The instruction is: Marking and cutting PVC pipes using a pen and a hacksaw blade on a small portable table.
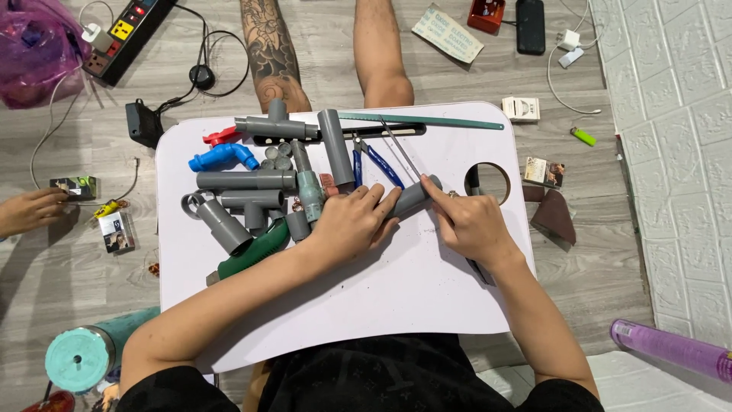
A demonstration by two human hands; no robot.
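Note:
My left hand grips a short grey pipe piece that lies on the white lap table. My right hand pinches the pipe's right end, with a thin metal rod running up from it. To the left of my left hand lies a heap of grey pipes and fittings, a blue tap and a green-handled tool. Blue-handled pliers rest just behind the pipe. A teal saw blade lies along the table's far edge.
Another person's bare legs sit beyond the table, and another hand rests on the floor at left. A power strip, adapter, lighter, small boxes, a teal cup and a purple tube lie around.

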